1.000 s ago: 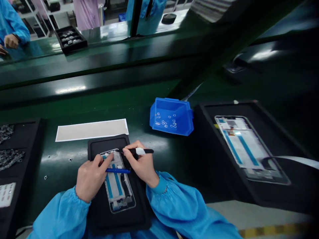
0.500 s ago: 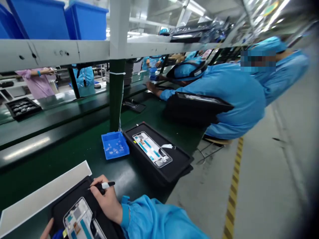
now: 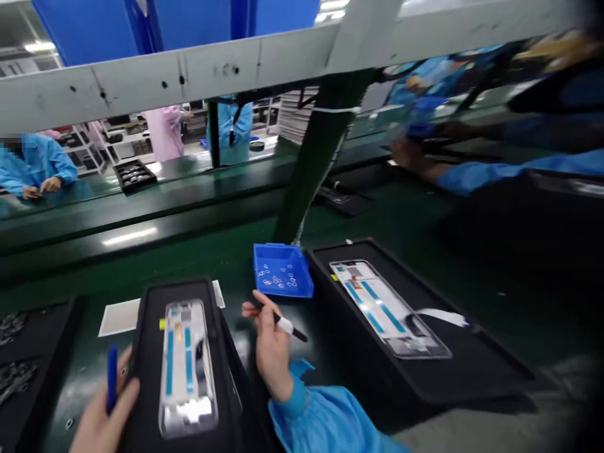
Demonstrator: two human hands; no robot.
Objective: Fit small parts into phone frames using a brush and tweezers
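My left hand (image 3: 104, 412) sits at the bottom left with a blue pen (image 3: 112, 377) gripped in it, its fingers against the left edge of a black tray (image 3: 146, 352). A phone frame (image 3: 187, 368) with blue strips lies in that tray. To the tray's right, my right hand (image 3: 268, 343) is closed on a black and white tool (image 3: 289, 327) and hovers just off the tray's upper right edge. A small blue bin (image 3: 282, 270) of tiny parts stands just beyond my right hand.
A second black tray (image 3: 472, 368) with another phone frame (image 3: 389, 308) lies at the right. A white sheet (image 3: 117, 316) lies under my tray's far end. Black trays of parts (image 3: 19, 352) sit at the left. A green post (image 3: 321, 157) rises behind the bin. Co-workers in blue work at the right and far left.
The view swung right toward the co-workers, then back to the bench. My hands have left the phone frame: the left went to the tray's left edge, the right lifted off.
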